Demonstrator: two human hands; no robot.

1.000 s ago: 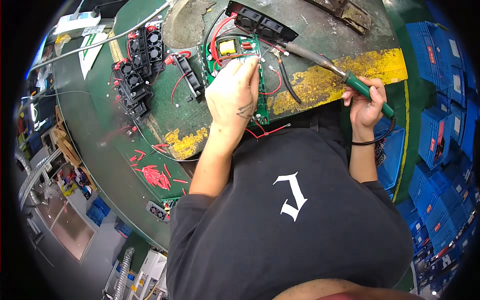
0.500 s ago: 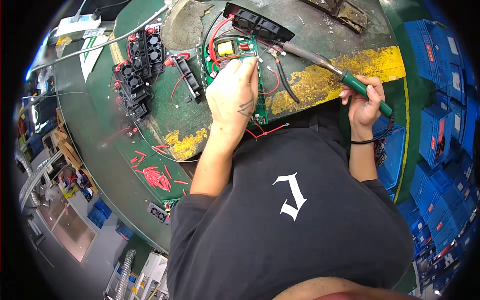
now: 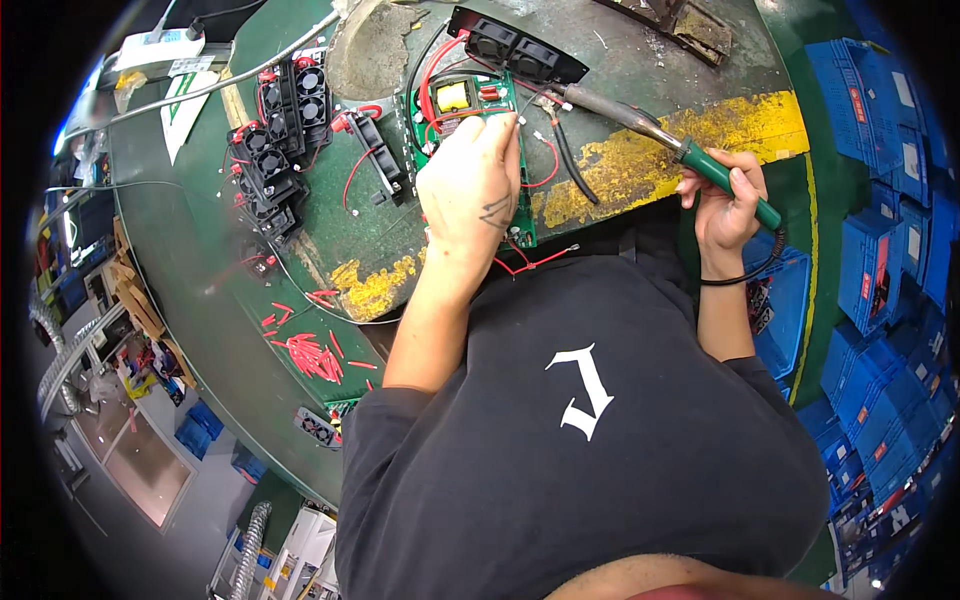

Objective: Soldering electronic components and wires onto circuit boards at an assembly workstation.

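- Green workbench [image 3: 370,240].
- Circuit board [image 3: 526,212] under left hand [image 3: 468,180], fingers curled; board shows at their 11 and 5 o'clock; left grasp unclear.
- Right hand [image 3: 728,215] closed round soldering iron [image 3: 697,160], pointing 10 o'clock.

An electronics workshop, shown by the scuffed green tabletop [image 3: 620,75], green-handled metal soldering iron [image 3: 708,168], black square fans [image 3: 270,160] at upper left and stacked blue plastic crates [image 3: 866,262] at right.

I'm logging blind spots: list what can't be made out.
In the head view:
Left hand: its grip is hidden by its own back.
Green circuit board: middle covered by that hand.
Soldering iron: tip too small to tell what it touches.
Blue bin: contents partly hidden by the right forearm.
Dark metal frame: cut off by the upper edge.
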